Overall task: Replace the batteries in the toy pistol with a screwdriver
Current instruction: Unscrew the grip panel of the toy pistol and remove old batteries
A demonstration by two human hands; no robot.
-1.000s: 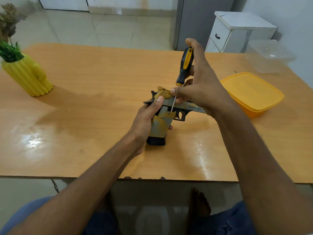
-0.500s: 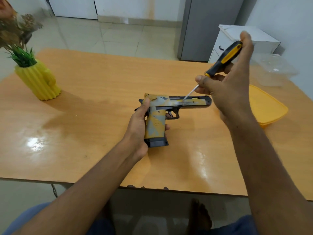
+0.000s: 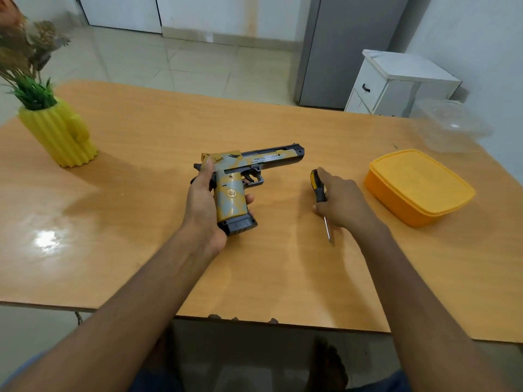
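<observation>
The toy pistol (image 3: 240,176), yellow and grey with a black slide and base, sits in the middle of the wooden table (image 3: 141,165), barrel pointing right. My left hand (image 3: 205,205) grips its handle from the left, thumb up by the rear of the slide. The screwdriver (image 3: 319,193), with a black and yellow handle and thin metal shaft, lies low on the table to the right of the pistol, tip toward me. My right hand (image 3: 342,202) rests over its handle, fingers curled around it. No batteries are in view.
A yellow lidded plastic box (image 3: 418,185) stands right of my right hand. A clear plastic container (image 3: 450,128) sits at the far right corner. A yellow ribbed plant pot (image 3: 59,134) stands at the far left. A white cabinet and grey fridge stand beyond the table.
My right hand has come down from above the pistol's slide and brought the screwdriver to the table on the right. The pistol stays in my left hand, now lying flatter.
</observation>
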